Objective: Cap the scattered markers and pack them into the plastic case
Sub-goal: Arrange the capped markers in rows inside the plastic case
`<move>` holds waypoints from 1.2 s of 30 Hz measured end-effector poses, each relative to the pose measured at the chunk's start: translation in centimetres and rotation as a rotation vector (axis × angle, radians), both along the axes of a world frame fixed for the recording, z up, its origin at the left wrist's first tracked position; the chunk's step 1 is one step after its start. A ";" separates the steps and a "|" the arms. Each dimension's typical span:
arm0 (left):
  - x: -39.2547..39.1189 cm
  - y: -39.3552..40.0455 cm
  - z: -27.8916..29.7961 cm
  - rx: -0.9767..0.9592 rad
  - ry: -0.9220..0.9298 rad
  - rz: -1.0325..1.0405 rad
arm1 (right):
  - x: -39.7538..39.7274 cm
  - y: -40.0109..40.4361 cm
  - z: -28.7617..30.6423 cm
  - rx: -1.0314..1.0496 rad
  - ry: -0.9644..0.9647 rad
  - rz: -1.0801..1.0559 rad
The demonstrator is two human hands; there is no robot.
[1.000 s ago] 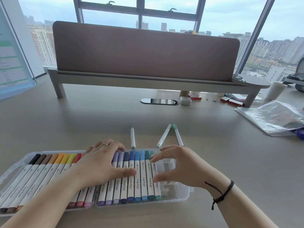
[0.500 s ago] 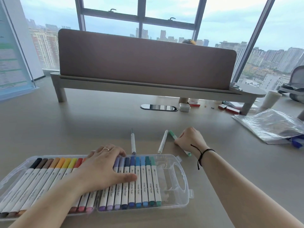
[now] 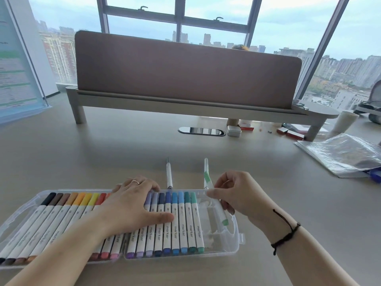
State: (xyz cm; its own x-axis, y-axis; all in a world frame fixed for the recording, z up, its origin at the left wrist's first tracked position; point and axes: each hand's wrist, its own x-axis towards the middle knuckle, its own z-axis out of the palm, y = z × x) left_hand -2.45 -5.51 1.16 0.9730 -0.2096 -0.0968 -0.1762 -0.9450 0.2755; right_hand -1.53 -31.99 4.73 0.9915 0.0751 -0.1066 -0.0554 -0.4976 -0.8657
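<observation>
While the clear plastic case [image 3: 19, 213] is lying open on the desk [image 3: 103, 149], its row of capped markers [image 3: 68, 215] is running from black and brown at the left through oranges and reds to blues and teal at the right. Partway along, the left hand [image 3: 132, 205] is resting flat on that row, fingers straight and thumb stretched toward the blue barrels, gripping nothing. Just beyond the case's far edge, a white marker [image 3: 169, 174] is lying on the desk, pointing away. Further right, a second loose marker [image 3: 205, 172] is lying beside it, slightly apart. Over the case's bare right end, the right hand [image 3: 237, 195] is pinching a light green marker [image 3: 216, 203] between thumb and curled fingers, its green end tilting down toward the case. Far right, a crinkled plastic bag [image 3: 340, 153] is sitting on the desk.
</observation>
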 end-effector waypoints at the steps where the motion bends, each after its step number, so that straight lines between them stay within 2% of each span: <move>1: 0.0 0.0 -0.1 0.002 0.003 0.000 | -0.6 0.2 0.1 -0.021 0.004 0.030; 9: 0.3 0.4 -0.6 -0.012 -0.011 0.003 | -1.9 1.9 -1.4 -0.377 -0.107 0.187; 22: 0.2 0.3 -0.2 0.005 0.007 -0.008 | -1.3 -1.2 0.0 -0.411 -0.121 0.338; 29: 0.0 0.2 0.1 -0.011 0.009 -0.011 | -1.7 -1.3 -0.1 -0.593 -0.145 0.519; 36: 0.0 0.3 -0.1 -0.025 0.004 -0.003 | -1.3 -1.3 -0.5 -0.697 -0.113 0.563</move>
